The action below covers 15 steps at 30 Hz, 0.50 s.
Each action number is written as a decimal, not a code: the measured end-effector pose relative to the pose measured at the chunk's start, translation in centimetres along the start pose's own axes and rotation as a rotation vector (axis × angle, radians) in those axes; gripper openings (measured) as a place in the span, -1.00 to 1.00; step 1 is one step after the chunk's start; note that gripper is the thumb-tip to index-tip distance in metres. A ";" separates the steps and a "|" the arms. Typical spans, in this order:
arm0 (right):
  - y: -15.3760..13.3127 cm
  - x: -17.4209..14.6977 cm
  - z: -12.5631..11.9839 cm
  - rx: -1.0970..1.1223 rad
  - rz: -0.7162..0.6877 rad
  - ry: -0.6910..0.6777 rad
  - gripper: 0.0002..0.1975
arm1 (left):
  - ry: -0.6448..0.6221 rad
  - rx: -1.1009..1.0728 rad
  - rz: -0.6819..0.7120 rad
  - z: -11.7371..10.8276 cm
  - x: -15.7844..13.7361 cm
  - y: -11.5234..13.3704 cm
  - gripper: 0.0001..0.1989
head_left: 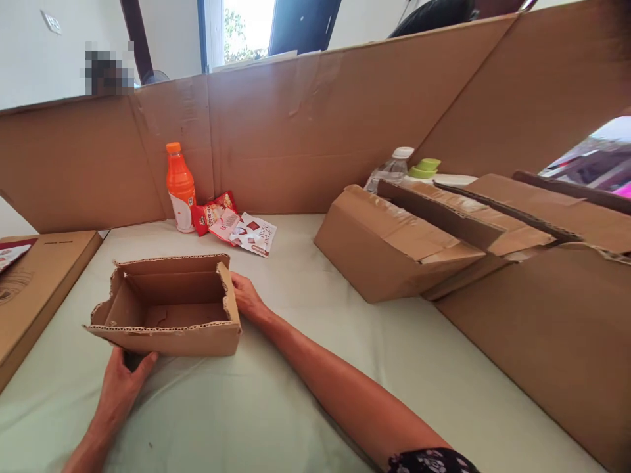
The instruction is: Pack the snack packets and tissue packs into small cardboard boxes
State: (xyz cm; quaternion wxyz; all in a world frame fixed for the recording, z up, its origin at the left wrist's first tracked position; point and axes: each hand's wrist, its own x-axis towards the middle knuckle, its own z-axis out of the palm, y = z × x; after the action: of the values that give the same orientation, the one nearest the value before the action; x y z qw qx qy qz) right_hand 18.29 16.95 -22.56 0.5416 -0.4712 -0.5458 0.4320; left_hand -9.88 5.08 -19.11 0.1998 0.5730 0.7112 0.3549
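An open-topped cardboard box (pixel 197 340) with ragged, torn rims is at the left of the table, its inner walls and floor showing. My left hand (pixel 121 381) is at its near lower-left edge; the thumb shows in front and the other fingertips are hidden behind or beneath the cardboard. At the box's right end, my right hand (pixel 248 297) holds the side wall, with its fingertips partly out of sight. Behind the box stand an orange drink bottle (pixel 181 187), a red snack packet (pixel 217 209) and a white-and-red packet (pixel 254 234).
Open cardboard boxes (pixel 394 249) stand in a row at the right. Behind them are a clear bottle with a white cap (pixel 394 164) and green round containers (pixel 424 168). A flat carton (pixel 54 289) lies at the left. A tall cardboard wall (pixel 276 131) closes the back.
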 end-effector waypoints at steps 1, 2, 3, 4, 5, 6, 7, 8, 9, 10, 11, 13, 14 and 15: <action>0.0 0.1 -0.6 -0.006 0.009 0.009 -0.68 | 0.003 0.006 0.013 0.3 0.0 0.1 -0.38; 0.0 0.3 -1.2 -0.020 0.013 0.018 -0.65 | 0.007 0.011 0.023 0.5 -0.1 0.0 -0.42; 0.0 0.6 -1.9 -0.042 0.012 0.031 -0.64 | 0.012 0.014 0.025 0.7 -0.3 -0.3 -0.45; -0.1 1.1 -2.6 -0.073 0.008 0.050 -0.63 | 0.018 0.017 0.026 0.9 -0.5 -0.6 -0.47; -0.3 1.7 -3.2 -0.111 0.000 0.068 -0.63 | 0.027 0.020 0.031 1.0 -0.8 -1.1 -0.50; -0.6 2.7 -3.8 -0.155 -0.009 0.081 -0.63 | 0.038 0.024 0.041 1.2 -1.0 -1.6 -0.51; -0.9 3.9 -4.3 -0.204 -0.019 0.089 -0.63 | 0.052 0.028 0.058 1.3 -1.2 -2.1 -0.53; -1.3 5.5 -4.7 -0.257 -0.028 0.090 -0.63 | 0.066 0.034 0.080 1.5 -1.5 -2.7 -0.55; -1.8 7.2 -4.9 -0.314 -0.038 0.086 -0.63 | 0.074 0.040 0.103 1.7 -1.7 -3.2 -0.57; -2.3 9.2 -5.0 -0.374 -0.050 0.078 -0.63 | 0.078 0.044 0.121 1.9 -1.9 -3.7 -0.60; -2.8 11.2 -4.9 -0.435 -0.062 0.067 -0.62 | 0.082 0.044 0.127 2.2 -2.1 -4.1 -0.63; -3.6 15.4 -4.2 -0.564 -0.082 0.045 -0.57 | 0.107 0.033 0.106 2.6 -2.6 -4.9 -0.67; -3.9 17.4 -3.7 -0.628 -0.086 0.033 -0.53 | 0.124 0.027 0.087 2.7 -2.9 -5.4 -0.68; -4.1 19.2 -3.0 -0.688 -0.087 0.018 -0.49 | 0.138 0.027 0.072 2.8 -3.2 -5.7 -0.66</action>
State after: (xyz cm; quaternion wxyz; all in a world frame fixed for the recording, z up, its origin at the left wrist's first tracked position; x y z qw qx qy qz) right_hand 21.72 34.92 -14.89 0.3738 -0.6065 -0.6741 0.1950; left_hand -10.96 2.32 -25.61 0.1296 0.5750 0.7071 0.3907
